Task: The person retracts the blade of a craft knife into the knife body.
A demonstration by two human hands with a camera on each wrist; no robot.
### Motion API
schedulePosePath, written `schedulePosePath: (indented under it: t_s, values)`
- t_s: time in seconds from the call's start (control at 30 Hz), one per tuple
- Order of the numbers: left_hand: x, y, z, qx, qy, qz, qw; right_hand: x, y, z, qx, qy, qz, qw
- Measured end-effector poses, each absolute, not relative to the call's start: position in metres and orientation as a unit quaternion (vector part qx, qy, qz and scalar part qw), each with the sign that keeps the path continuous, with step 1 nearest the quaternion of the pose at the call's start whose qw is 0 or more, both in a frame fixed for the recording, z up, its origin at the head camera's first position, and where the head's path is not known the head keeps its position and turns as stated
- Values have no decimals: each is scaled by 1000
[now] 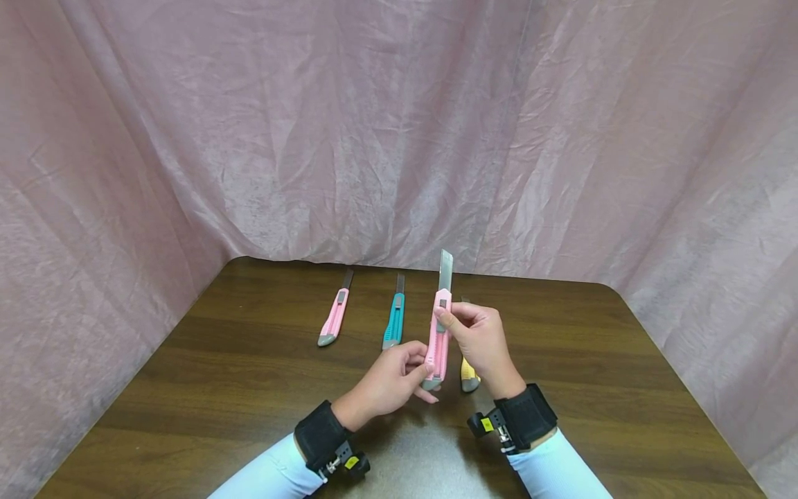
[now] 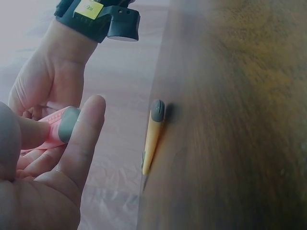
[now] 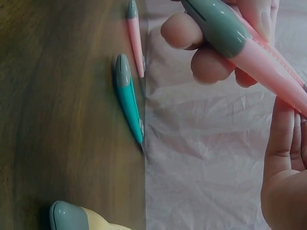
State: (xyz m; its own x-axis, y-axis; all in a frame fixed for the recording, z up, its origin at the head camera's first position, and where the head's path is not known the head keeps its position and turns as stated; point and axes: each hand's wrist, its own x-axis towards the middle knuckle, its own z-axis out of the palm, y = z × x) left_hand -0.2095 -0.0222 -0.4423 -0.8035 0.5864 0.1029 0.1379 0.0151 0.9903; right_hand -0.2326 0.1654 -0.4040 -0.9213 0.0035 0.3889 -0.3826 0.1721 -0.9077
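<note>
The pink utility knife (image 1: 439,350) is held up off the bench (image 1: 262,388), between the two hands and in front of the person. Its long axis runs almost straight away from the body, the top leaning a little to the right, with the bare blade (image 1: 445,272) at the far end and the grey end cap (image 1: 431,383) nearest the person. The left hand (image 1: 388,382) pinches the handle low down, just above the cap, its thumb on the front. The right hand (image 1: 485,343) grips it higher up, thumb on the front just below the dark slider (image 1: 443,303) and fingers going behind. So the right hand is nearer the slider and blade, which is probably the relation that matters most here (the blade stands well clear beyond both hands).

On the bench, the yellow knife (image 1: 470,375) lies partly hidden behind the right hand; the teal knife (image 1: 394,320) has its near end just beside the left hand, and a second pink knife (image 1: 334,317) lies farther left. All three point their blades away from the person.

No brand or lettering can be read on any of the knives. The right wrist's camera carries a yellow label (image 2: 88,8) with small dark marks, too blurred to read for certain.
</note>
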Motion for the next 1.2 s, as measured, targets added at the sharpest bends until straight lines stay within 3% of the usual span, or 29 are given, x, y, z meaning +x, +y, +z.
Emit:
schedulePosePath:
  t_s: [0.53, 1.2]
  values:
    - [-212, -23, -443, 261, 682, 662, 169, -233, 163, -408, 88, -760, 632, 127]
    - [-210, -24, -445, 254, 694, 650, 176, -232, 164, -409, 113, -762, 622, 143]
